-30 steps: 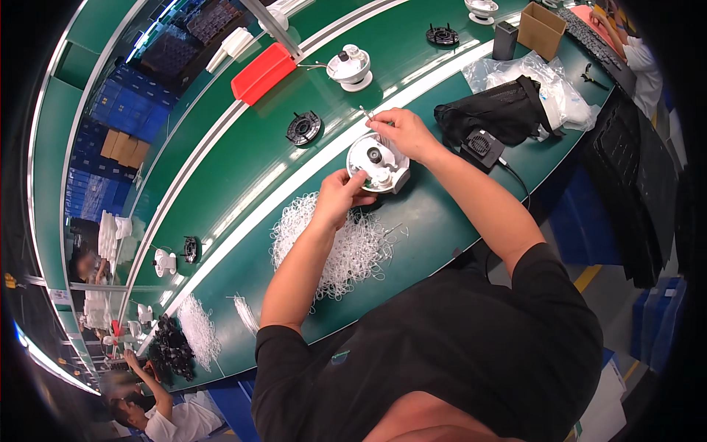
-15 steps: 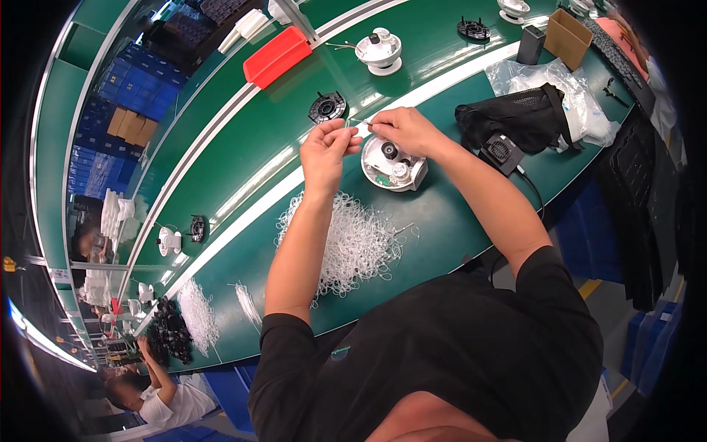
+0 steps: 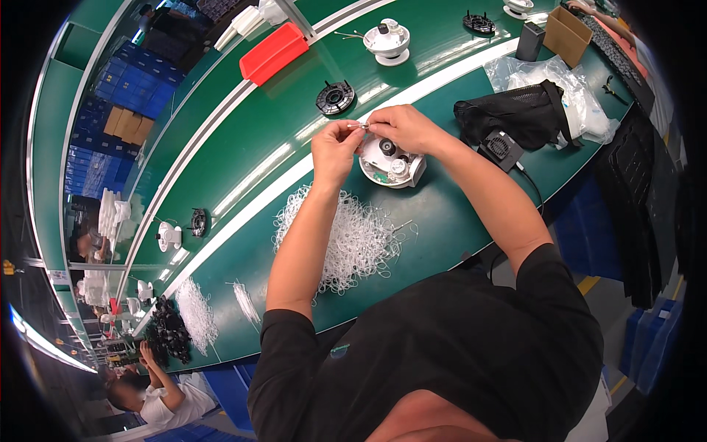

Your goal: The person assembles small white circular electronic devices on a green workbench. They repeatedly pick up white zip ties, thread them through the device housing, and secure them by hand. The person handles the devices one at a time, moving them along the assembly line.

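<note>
My left hand (image 3: 335,152) and my right hand (image 3: 406,128) meet fingertip to fingertip, both closed in a pinch on thin wires (image 3: 356,125). How the wire ends lie between the fingers is too small to tell. Just below my right hand sits a white round device housing (image 3: 392,175), its inside facing up, with a black round part (image 3: 387,146) and a bit of green circuit board showing. A large heap of white looped cords (image 3: 357,247) lies on the green bench beside my left forearm.
On the green belt beyond stand a black ring-shaped base (image 3: 335,98), a white device (image 3: 387,43) and a red tray (image 3: 274,54). To the right lie a black mesh bag (image 3: 508,114), a small fan (image 3: 501,149) and an open carton (image 3: 567,37). Another person (image 3: 166,394) works at far left.
My hands have drawn together, the left moving right toward the right, with the wires now between both. The black ring base and white device beyond have shifted right and away.
</note>
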`<state>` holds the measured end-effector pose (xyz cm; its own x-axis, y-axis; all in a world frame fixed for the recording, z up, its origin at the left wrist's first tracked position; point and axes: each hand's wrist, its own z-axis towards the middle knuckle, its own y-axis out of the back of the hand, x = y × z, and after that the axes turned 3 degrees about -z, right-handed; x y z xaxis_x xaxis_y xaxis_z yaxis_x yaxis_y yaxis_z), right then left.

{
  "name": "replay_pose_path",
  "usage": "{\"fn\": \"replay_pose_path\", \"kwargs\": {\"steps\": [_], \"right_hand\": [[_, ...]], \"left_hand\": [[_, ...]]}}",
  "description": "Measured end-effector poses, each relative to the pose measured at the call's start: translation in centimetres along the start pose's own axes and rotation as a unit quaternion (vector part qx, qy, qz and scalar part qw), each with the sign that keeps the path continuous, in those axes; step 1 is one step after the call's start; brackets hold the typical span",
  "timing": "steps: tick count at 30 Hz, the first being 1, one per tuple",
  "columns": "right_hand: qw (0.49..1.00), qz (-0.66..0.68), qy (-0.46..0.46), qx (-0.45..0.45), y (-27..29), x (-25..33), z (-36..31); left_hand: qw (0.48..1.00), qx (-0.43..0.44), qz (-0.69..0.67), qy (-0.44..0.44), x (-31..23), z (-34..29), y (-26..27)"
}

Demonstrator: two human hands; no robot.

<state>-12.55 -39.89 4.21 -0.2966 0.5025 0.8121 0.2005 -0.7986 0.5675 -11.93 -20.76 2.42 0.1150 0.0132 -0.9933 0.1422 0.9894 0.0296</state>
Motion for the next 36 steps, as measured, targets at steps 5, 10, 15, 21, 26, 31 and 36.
{"fn": "replay_pose_path", "kwargs": {"steps": [5, 10, 15, 21, 26, 31, 36], "right_hand": [[0.997, 0.068, 0.029, -0.014, -0.1, -1.1, -0.1], [0.994, 0.080, 0.076, -0.013, -0.4, -1.4, -0.2], [0.993, 0.083, 0.045, -0.065, -0.9, -1.6, 0.2], [0.917, 0.380, -0.108, -0.054, -0.7, -3.3, 0.7], [0.952, 0.298, -0.060, -0.036, -0.2, -4.4, 0.1], [0.997, -0.010, 0.078, 0.014, 0.7, -3.5, -0.9], [0.978, -0.147, 0.144, 0.013, 1.1, -2.3, -1.0]], "left_hand": [[0.998, 0.006, 0.051, 0.020, -0.4, -0.2, -0.3], [0.993, 0.004, 0.111, 0.030, -0.7, -0.5, -0.8], [0.973, -0.005, 0.232, -0.003, -1.0, -0.7, -0.9], [0.882, 0.020, 0.410, -0.233, -0.4, -1.7, -1.3], [0.861, 0.035, 0.449, -0.237, -0.9, -1.9, -1.7], [0.869, 0.018, 0.431, -0.243, -0.5, -2.2, -1.5], [0.866, 0.013, 0.432, -0.252, -0.2, -2.4, -1.5]]}}
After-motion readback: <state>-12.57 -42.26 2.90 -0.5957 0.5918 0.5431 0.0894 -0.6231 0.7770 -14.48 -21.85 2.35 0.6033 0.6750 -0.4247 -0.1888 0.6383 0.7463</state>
